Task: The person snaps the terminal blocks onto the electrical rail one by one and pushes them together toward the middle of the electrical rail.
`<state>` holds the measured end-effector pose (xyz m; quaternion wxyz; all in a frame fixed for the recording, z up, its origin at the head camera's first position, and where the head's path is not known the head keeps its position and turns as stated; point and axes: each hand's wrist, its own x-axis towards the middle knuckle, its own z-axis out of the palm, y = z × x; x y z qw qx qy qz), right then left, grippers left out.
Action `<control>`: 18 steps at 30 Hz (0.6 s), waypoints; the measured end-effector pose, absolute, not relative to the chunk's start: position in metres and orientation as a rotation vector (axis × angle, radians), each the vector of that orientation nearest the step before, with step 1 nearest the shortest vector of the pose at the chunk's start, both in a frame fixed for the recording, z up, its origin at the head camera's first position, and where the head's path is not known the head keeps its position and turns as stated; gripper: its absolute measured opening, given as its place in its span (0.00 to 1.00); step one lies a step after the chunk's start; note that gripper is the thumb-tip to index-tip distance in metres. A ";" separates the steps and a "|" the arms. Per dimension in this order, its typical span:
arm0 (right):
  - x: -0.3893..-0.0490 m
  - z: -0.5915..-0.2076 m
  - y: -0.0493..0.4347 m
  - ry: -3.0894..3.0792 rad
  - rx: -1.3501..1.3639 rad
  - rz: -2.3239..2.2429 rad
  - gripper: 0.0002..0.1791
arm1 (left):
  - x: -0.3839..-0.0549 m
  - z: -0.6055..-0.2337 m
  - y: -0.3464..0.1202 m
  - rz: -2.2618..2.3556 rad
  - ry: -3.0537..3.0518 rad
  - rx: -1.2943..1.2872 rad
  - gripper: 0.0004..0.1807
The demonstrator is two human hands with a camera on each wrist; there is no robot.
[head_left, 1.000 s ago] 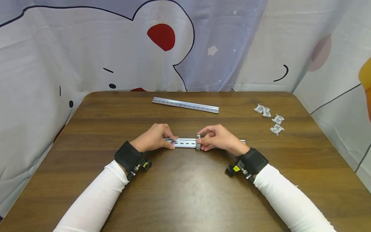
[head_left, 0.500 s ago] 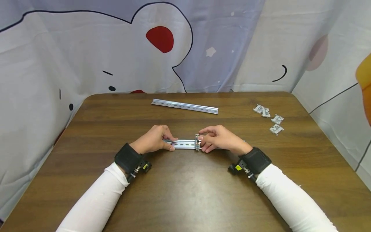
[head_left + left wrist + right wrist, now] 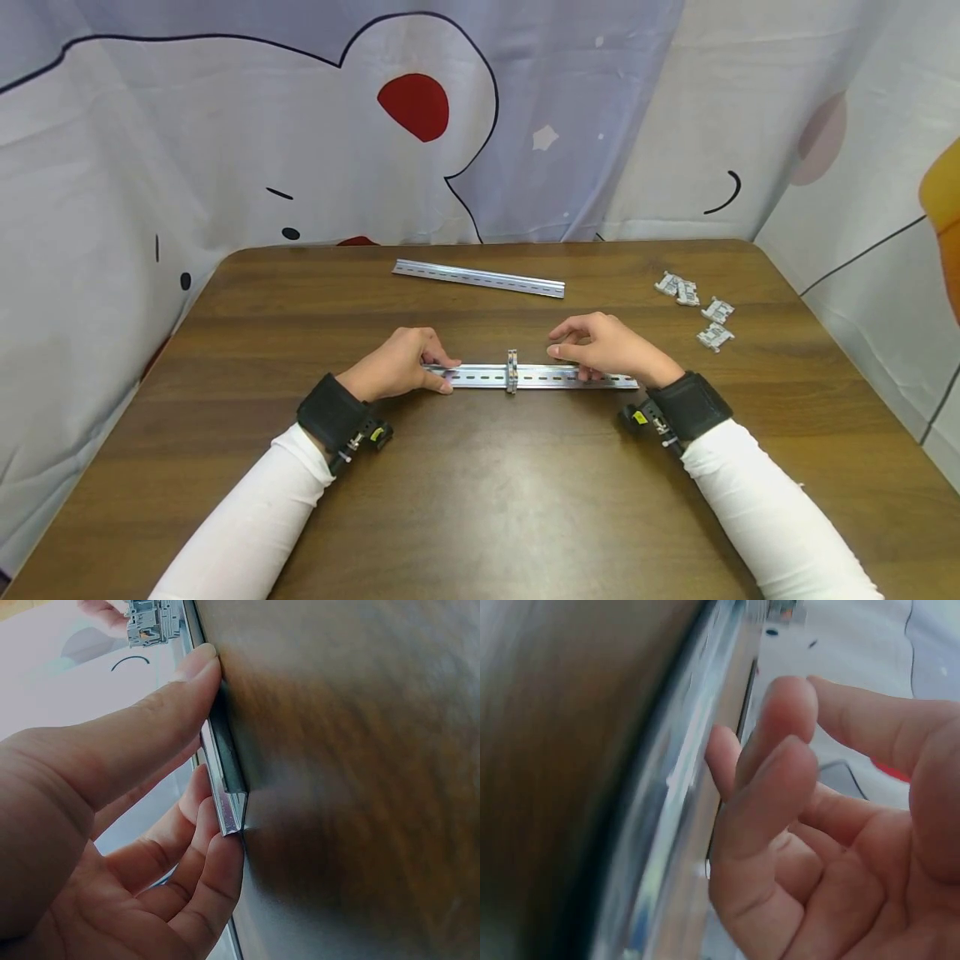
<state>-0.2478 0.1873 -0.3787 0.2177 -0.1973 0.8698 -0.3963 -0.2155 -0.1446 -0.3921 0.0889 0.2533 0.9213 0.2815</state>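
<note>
A slotted metal DIN rail [image 3: 480,377] lies flat across the middle of the table. My left hand [image 3: 401,364] grips its left end between thumb and fingers, as the left wrist view also shows at the rail's end [image 3: 231,814]. Narrow grey terminal blocks [image 3: 512,372] stand upright across the rail near its middle; how many is hard to tell. In the left wrist view a terminal block [image 3: 152,622] rises from the rail beyond my thumb. My right hand [image 3: 609,346] hovers over the rail's right part, fingers loosely bent and holding nothing, apart from the blocks.
Behind, a second slotted rail [image 3: 478,278] lies at a slight slant near the table's back edge. Several loose terminal blocks [image 3: 717,310] lie flat at the back right of the wooden table [image 3: 465,500]. A printed curtain [image 3: 247,125] hangs behind the table.
My right hand has let go of the terminal blocks and moved right along the rail. The blocks stay standing on it. My left hand keeps its grip on the rail's left end.
</note>
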 end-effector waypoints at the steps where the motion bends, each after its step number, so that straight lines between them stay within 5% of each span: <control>1: -0.249 -0.378 0.191 2.433 -0.537 -1.068 0.22 | -0.215 -0.392 -0.145 0.838 2.741 0.754 0.21; 18: -0.271 -0.368 0.264 2.809 -0.416 -0.617 0.24 | -0.214 -0.392 -0.145 0.846 2.744 0.757 0.20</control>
